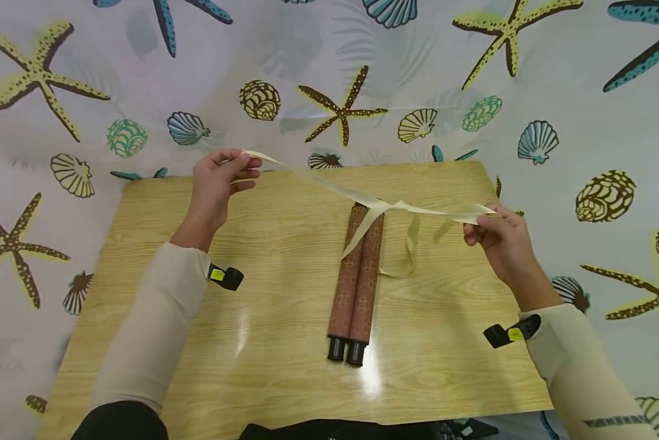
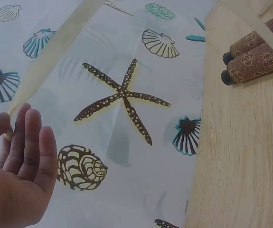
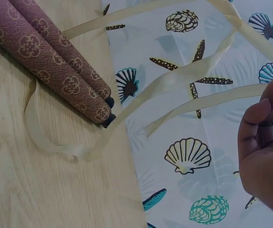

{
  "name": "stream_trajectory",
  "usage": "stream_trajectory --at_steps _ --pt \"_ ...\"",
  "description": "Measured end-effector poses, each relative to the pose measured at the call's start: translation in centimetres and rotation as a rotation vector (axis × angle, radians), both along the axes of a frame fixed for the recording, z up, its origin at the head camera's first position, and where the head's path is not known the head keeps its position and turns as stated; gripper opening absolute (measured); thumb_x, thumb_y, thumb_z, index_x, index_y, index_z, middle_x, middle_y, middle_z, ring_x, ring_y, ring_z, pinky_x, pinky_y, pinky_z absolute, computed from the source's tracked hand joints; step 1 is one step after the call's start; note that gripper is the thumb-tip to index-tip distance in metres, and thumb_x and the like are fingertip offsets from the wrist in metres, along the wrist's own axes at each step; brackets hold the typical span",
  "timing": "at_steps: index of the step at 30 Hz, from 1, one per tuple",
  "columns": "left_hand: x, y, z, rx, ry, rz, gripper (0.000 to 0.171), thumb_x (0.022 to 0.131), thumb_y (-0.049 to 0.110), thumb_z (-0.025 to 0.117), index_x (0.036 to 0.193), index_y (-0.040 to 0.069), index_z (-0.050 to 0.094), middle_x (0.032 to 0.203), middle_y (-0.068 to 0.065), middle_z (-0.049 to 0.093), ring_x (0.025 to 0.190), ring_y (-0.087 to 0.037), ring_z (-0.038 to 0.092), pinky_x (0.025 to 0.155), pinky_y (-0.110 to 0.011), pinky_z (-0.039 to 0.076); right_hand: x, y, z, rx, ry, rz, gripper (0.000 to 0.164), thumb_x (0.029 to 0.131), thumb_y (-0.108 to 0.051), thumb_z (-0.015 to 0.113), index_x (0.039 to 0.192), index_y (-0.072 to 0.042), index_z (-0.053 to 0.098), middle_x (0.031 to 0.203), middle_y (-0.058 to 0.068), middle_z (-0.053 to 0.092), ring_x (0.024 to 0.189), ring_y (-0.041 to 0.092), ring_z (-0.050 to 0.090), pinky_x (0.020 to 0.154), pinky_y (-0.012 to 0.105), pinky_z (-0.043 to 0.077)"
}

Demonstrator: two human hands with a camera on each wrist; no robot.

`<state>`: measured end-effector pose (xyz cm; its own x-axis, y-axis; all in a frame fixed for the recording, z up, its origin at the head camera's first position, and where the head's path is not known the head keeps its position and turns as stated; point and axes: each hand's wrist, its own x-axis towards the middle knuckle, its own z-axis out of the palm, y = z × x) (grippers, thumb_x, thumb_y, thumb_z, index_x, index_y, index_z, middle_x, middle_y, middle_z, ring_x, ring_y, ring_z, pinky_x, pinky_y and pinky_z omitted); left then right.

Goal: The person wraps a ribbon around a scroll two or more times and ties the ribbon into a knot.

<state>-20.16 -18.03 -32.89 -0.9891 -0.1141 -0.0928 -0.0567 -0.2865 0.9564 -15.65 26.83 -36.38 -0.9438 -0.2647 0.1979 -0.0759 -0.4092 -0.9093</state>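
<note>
Our cream fabric sleeves (image 1: 153, 318) flanked brown patterned rolls (image 1: 365, 287); left fingers (image 1: 238, 165) and right fingers (image 1: 496, 226) pinched pale-yellow flat ribbon (image 1: 372, 204), seemingly for tension.

Pale wood-grain table (image 1: 445, 360); two patterned reddish-brown rolls (image 1: 363, 287) lying on it, side by side, black-ended.

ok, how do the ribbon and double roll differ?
The ribbon is plain cream; the double roll is brownish red with a lighter pattern and black ends. The ribbon is thin and held up between left hand and right hand; the double roll is thicker and lies on the table. Both are long.
</note>
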Motion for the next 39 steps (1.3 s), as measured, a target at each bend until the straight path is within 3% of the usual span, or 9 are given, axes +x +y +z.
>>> stream_trajectory --at_steps 6,9,18,25,28,32,36,39 --pt "0.2 -1.8 -0.4 0.12 -0.017 0.023 0.014 0.092 0.018 0.06 0.098 0.007 0.055 0.086 -0.003 0.074 0.072 -0.015 0.072 0.065 -0.027 0.057 1.1 1.4 -1.5 0.051 -0.055 -0.026 0.023 0.098 0.001 0.039 0.084 -0.002 0.057 0.075 0.006 0.067 0.065 0.014 0.062 0.059 0.023 0.05" --pt "0.3 -2.8 -0.7 0.157 -0.041 0.041 0.013 0.093 0.018 0.057 0.099 0.008 0.051 0.09 -0.004 0.074 0.075 -0.016 0.072 0.066 -0.029 0.058 1.6 2.3 -2.2 0.011 -0.06 -0.012 0.025 0.098 0.003 0.036 0.086 -0.001 0.058 0.077 0.007 0.068 0.067 0.015 0.064 0.061 0.023 0.051" --pt "0.3 -4.3 -1.4 0.137 -0.09 0.095 0.015 0.095 0.021 0.055 0.101 0.011 0.046 0.102 -0.001 0.073 0.087 -0.015 0.072 0.071 -0.03 0.058 3.5 5.0 -4.1 -0.085 -0.09 -0.08 0.028 0.099 0.004 0.031 0.094 0.002 0.059 0.081 0.01 0.067 0.071 0.017 0.064 0.063 0.025 0.051" --pt "0.5 -5.3 -2.1 0.173 -0.105 0.154 0.011 0.097 0.019 0.05 0.1 0.012 0.041 0.105 -0.003 0.072 0.089 -0.016 0.071 0.069 -0.032 0.058 4.5 6.6 -5.6 -0.21 -0.103 -0.008 0.035 0.099 0.006 0.023 0.094 0.002 0.058 0.086 0.013 0.069 0.076 0.02 0.067 0.067 0.028 0.054" --pt "0.7 -5.7 -2.5 0.166 -0.116 0.172 0.014 0.097 0.02 0.05 0.103 0.012 0.041 0.109 -0.003 0.07 0.091 -0.016 0.071 0.069 -0.032 0.058 4.9 7.2 -6.0 -0.229 -0.147 -0.06 0.037 0.1 0.004 0.022 0.092 0.002 0.058 0.083 0.013 0.068 0.074 0.02 0.066 0.065 0.028 0.053" --pt "1.0 -6.3 -2.7 0.211 -0.126 0.194 0.014 0.097 0.019 0.051 0.102 0.011 0.042 0.105 -0.002 0.068 0.093 -0.016 0.07 0.07 -0.032 0.058 5.8 8.3 -6.6 -0.291 -0.277 -0.198 0.044 0.101 -0.001 0.023 0.077 -0.001 0.06 0.076 0.011 0.065 0.069 0.02 0.06 0.063 0.028 0.049" --pt "1.2 -7.3 -2.8 0.337 -0.139 0.233 0.013 0.097 0.016 0.05 0.104 0.01 0.041 0.097 -0.005 0.07 0.095 -0.018 0.07 0.072 -0.033 0.058 6.9 9.6 -7.3 -0.444 -0.37 -0.279 0.049 0.101 -0.005 0.024 0.067 0.0 0.058 0.074 0.013 0.063 0.068 0.024 0.057 0.065 0.032 0.046" --pt "1.4 -8.1 -2.7 0.45 -0.152 0.268 0.014 0.097 0.013 0.049 0.108 0.008 0.043 0.097 -0.009 0.07 0.094 -0.021 0.069 0.074 -0.035 0.057 7.5 10.3 -7.9 -0.5 -0.404 -0.312 0.045 0.101 -0.006 0.024 0.072 0.001 0.058 0.075 0.014 0.064 0.067 0.025 0.057 0.066 0.034 0.046"
